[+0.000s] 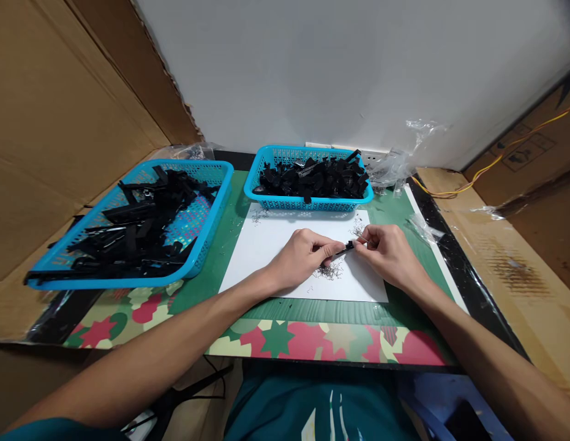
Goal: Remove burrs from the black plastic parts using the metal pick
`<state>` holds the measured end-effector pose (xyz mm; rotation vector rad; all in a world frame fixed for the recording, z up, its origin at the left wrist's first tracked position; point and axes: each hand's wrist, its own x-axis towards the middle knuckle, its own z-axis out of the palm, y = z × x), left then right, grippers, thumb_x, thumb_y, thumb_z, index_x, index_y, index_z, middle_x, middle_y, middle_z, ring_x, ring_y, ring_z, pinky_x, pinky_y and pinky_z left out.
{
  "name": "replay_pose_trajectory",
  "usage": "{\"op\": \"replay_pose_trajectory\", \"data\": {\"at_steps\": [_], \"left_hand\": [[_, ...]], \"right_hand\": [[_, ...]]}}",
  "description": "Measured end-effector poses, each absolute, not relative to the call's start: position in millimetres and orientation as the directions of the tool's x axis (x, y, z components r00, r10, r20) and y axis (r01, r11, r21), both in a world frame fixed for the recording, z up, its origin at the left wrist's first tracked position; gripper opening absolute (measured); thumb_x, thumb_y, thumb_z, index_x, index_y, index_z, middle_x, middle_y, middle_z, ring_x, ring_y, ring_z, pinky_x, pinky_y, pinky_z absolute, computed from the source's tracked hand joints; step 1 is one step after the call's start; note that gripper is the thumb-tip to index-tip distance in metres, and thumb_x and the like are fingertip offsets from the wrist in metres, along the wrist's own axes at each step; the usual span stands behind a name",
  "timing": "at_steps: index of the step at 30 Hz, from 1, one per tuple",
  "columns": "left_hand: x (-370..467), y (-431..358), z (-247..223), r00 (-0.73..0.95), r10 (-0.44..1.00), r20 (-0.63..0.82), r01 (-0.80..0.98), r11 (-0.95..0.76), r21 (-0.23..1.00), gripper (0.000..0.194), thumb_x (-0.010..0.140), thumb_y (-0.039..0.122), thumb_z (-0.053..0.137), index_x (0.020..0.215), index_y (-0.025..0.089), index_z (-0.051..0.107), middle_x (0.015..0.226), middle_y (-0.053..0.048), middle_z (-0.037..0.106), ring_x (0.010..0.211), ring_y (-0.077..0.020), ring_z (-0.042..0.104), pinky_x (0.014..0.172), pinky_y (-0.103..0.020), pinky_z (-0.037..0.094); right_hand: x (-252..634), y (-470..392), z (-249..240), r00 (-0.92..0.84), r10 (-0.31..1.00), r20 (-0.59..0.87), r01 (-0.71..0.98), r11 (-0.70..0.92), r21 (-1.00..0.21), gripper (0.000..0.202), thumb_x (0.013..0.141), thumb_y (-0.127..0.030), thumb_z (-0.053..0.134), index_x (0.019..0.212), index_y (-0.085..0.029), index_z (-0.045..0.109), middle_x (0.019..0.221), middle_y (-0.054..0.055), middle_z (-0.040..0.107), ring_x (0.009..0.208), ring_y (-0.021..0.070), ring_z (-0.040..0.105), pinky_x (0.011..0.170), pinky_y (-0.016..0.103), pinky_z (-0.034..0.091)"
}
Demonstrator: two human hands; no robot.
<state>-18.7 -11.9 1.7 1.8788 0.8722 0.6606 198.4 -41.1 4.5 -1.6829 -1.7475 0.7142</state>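
My left hand (307,254) is closed around a small, narrow black plastic part (344,249), thumb on top, above a white sheet of paper (266,245). My right hand (381,248) is pinched at the part's right end. A thin metallic sliver shows by the right fingertips, too small to make out clearly. Below the left fingers lies a pile of tiny thin metal pieces (329,271), which look like small springs or wire bits. A smaller group of them (358,229) lies behind the right fingers.
Two blue plastic baskets hold black plastic parts: a larger left basket (214,211) and a back basket (307,205). Clear plastic bags (392,168) lie at the back right. A yellow cable (477,174) runs over cardboard on the right. Cardboard (59,92) stands at left.
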Motion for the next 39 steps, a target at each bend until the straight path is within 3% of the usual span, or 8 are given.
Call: {"op": "replay_pose_trajectory", "data": {"at_steps": [9, 20, 27, 31, 35, 39], "left_hand": [[-19.2, -12.3, 5.8, 0.599, 0.798, 0.065, 0.314, -0.309, 0.898, 0.055, 0.104, 0.05, 0.055, 0.066, 0.013, 0.068, 0.064, -0.003, 0.062, 0.062, -0.0141, 0.052, 0.059, -0.028, 0.038], [-18.2, -12.4, 7.2, 0.591, 0.804, 0.06, 0.319, -0.302, 0.898, 0.056, 0.104, 0.05, 0.055, 0.064, 0.013, 0.067, 0.062, -0.003, 0.062, 0.061, -0.0136, 0.051, 0.059, -0.028, 0.039], [-20.3, -12.2, 7.1, 0.586, 0.808, 0.053, 0.307, -0.282, 0.909, 0.053, 0.103, 0.05, 0.057, 0.07, 0.013, 0.073, 0.065, -0.004, 0.064, 0.063, -0.0145, 0.056, 0.06, -0.027, 0.042], [-20.5, -12.4, 6.0, 0.585, 0.81, 0.044, 0.314, -0.276, 0.908, 0.053, 0.103, 0.05, 0.056, 0.071, 0.012, 0.072, 0.066, -0.004, 0.064, 0.063, -0.0147, 0.056, 0.061, -0.028, 0.042], [-19.8, -12.2, 4.9, 0.587, 0.807, 0.057, 0.317, -0.295, 0.901, 0.052, 0.103, 0.05, 0.057, 0.07, 0.013, 0.072, 0.067, -0.004, 0.065, 0.065, -0.0148, 0.056, 0.061, -0.028, 0.043], [-19.5, -12.5, 3.8, 0.596, 0.799, 0.081, 0.312, -0.324, 0.893, 0.049, 0.103, 0.048, 0.058, 0.072, 0.013, 0.073, 0.067, -0.004, 0.065, 0.066, -0.015, 0.057, 0.061, -0.028, 0.045]], "right_hand": [[194.9, -40.6, -1.0, 0.039, 0.993, 0.108, 0.668, 0.054, -0.742, 0.017, 0.079, -0.031, 0.062, 0.066, -0.02, 0.06, 0.058, 0.0, 0.057, 0.055, 0.0134, 0.046, 0.057, 0.028, 0.032], [202.4, -34.4, 2.4, -0.109, 0.989, 0.096, 0.636, 0.144, -0.758, 0.023, 0.084, -0.034, 0.06, 0.065, -0.02, 0.057, 0.059, -0.001, 0.052, 0.058, 0.0138, 0.043, 0.057, 0.029, 0.03], [220.2, -32.7, 16.0, -0.222, 0.975, 0.0, 0.674, 0.154, -0.722, 0.03, 0.092, -0.04, 0.06, 0.085, -0.016, 0.078, 0.066, 0.002, 0.063, 0.061, 0.0153, 0.044, 0.057, 0.029, 0.03], [224.8, -32.8, 19.4, -0.198, 0.978, 0.068, 0.689, 0.188, -0.7, 0.032, 0.094, -0.037, 0.055, 0.09, -0.016, 0.08, 0.065, 0.0, 0.06, 0.06, 0.0146, 0.042, 0.058, 0.03, 0.029], [217.2, -34.6, 17.3, -0.128, 0.988, 0.086, 0.704, 0.151, -0.694, 0.036, 0.094, -0.044, 0.058, 0.082, -0.016, 0.077, 0.058, -0.002, 0.047, 0.058, 0.0141, 0.035, 0.057, 0.031, 0.025], [205.0, -35.8, 11.2, -0.076, 0.994, 0.084, 0.734, 0.113, -0.67, 0.03, 0.091, -0.041, 0.062, 0.08, -0.016, 0.075, 0.061, 0.0, 0.054, 0.058, 0.0146, 0.04, 0.058, 0.031, 0.028]]}}
